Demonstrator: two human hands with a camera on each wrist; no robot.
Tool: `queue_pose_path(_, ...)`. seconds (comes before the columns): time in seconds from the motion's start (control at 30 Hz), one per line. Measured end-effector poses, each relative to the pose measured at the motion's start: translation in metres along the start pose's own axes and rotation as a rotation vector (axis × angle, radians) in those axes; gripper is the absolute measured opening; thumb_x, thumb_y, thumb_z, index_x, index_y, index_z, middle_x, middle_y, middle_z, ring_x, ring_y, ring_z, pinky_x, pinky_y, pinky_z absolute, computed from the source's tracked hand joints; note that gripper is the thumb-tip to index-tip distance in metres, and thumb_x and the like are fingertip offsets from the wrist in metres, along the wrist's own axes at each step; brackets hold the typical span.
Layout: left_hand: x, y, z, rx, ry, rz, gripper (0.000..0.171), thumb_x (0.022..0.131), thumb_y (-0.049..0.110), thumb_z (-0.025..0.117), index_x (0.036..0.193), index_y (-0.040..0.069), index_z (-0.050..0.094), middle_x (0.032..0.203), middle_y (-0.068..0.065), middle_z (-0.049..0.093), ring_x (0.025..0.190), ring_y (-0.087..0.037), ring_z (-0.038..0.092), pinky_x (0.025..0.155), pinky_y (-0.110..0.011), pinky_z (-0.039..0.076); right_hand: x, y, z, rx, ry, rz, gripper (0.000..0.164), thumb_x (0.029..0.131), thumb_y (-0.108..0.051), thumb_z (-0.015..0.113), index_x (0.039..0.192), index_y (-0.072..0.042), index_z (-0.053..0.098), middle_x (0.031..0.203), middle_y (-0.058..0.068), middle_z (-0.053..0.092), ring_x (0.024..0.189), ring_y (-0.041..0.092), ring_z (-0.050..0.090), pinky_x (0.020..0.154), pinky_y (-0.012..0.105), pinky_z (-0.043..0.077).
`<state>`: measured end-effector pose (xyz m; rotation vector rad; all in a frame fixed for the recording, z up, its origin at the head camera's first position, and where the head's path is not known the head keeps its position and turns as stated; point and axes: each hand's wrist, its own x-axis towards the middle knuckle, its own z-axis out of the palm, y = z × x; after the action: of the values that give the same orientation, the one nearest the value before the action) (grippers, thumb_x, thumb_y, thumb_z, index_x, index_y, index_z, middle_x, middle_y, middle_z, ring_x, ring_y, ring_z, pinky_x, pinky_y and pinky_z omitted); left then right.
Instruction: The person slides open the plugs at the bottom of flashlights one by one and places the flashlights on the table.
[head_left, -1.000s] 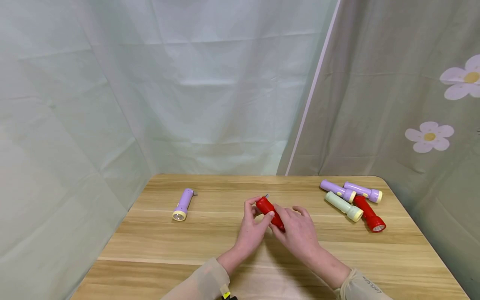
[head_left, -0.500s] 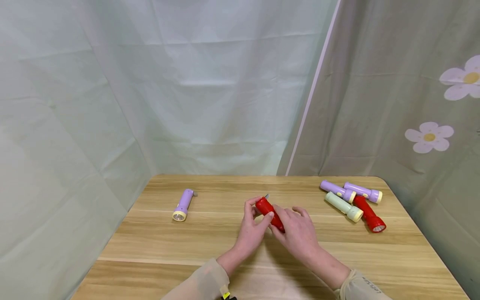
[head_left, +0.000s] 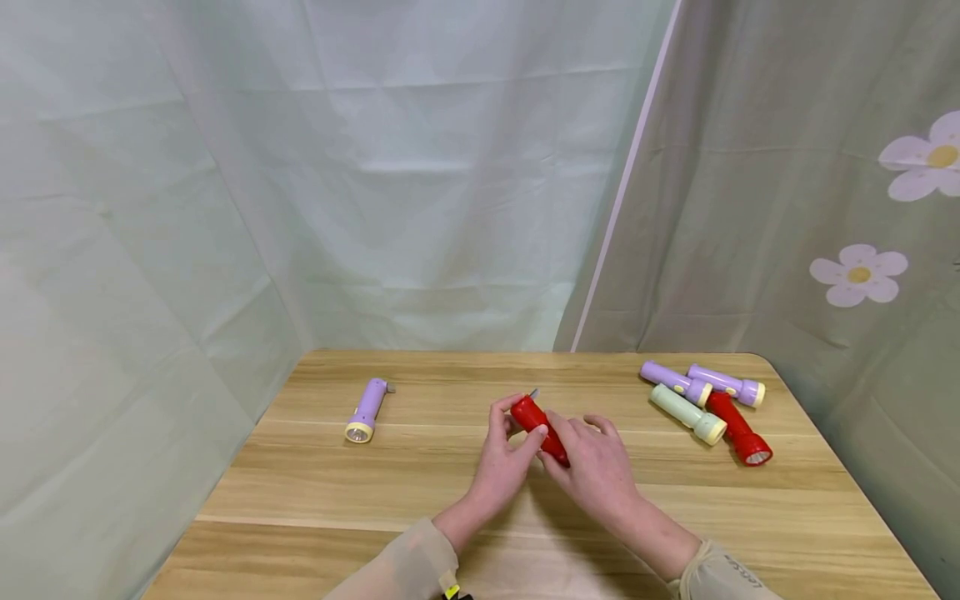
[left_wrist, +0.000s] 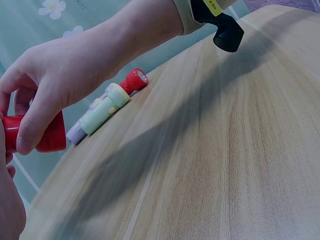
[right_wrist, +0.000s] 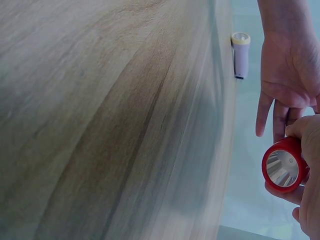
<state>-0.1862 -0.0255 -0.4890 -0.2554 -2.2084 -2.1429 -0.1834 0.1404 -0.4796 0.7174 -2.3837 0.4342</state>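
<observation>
A red flashlight (head_left: pixel 532 415) is held above the middle of the table, tilted, its lens end toward my right hand. A small grey piece (head_left: pixel 534 393) sticks out at its tail. My left hand (head_left: pixel 498 467) pinches the barrel near the tail between thumb and index finger. My right hand (head_left: pixel 600 467) grips the head end. In the right wrist view the reflector (right_wrist: pixel 282 168) faces the camera, and the left hand's other fingers (right_wrist: pixel 280 117) hang fairly straight. In the left wrist view, right-hand fingers (left_wrist: pixel 37 122) lie round the red head.
On the left lies a purple flashlight (head_left: pixel 367 410) with a grey piece at its tail. A group at the right has two purple flashlights (head_left: pixel 671 380), a pale green one (head_left: pixel 682 410) and another red one (head_left: pixel 738 429). Curtains (head_left: pixel 450 208) stand behind the wooden table (head_left: pixel 300 500).
The grey piece at the red flashlight's tail shows slightly more and stands a little further out. Both hands stay almost in place.
</observation>
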Motion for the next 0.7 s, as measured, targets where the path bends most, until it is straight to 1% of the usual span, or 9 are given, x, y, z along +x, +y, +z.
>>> queue_pose_path(0.23,-0.0003,-0.0001,0.0005,0.003,-0.002,0.0,0.055,0.099,0.02,0.069,0.145,0.029,0.039,0.126,-0.007,0.063,0.12,-0.024,0.053,0.083,-0.033,0.054,-0.0006,0.0,0.0001,0.005,-0.008,0.008,0.058,0.081,-0.029,0.087,0.13,-0.01,0.063,0.097,0.003,0.074,0.082,0.019,0.071,0.098,0.05,0.046)
queue_pose_path(0.5,-0.0009,0.0015,-0.0016,0.019,-0.021,0.023,0.054,0.1,0.027,0.069,0.145,0.031,0.039,0.124,-0.006,0.063,0.117,-0.024,0.053,0.082,-0.032,0.055,-0.0008,-0.0004,0.0001,0.004,0.001,0.006,0.058,0.08,-0.029,0.087,0.129,-0.01,0.063,0.095,0.003,0.073,0.08,0.019,0.07,0.097,0.05,0.046)
queue_pose_path(0.7,-0.0002,0.0011,-0.0023,0.023,-0.035,0.02,0.058,0.1,0.03,0.068,0.148,0.03,0.037,0.124,-0.004,0.061,0.116,-0.024,0.053,0.081,-0.034,0.056,0.0,-0.0002,-0.0006,0.0,-0.022,0.025,0.056,0.082,-0.03,0.085,0.129,-0.011,0.063,0.095,0.003,0.073,0.081,0.018,0.07,0.097,0.049,0.046)
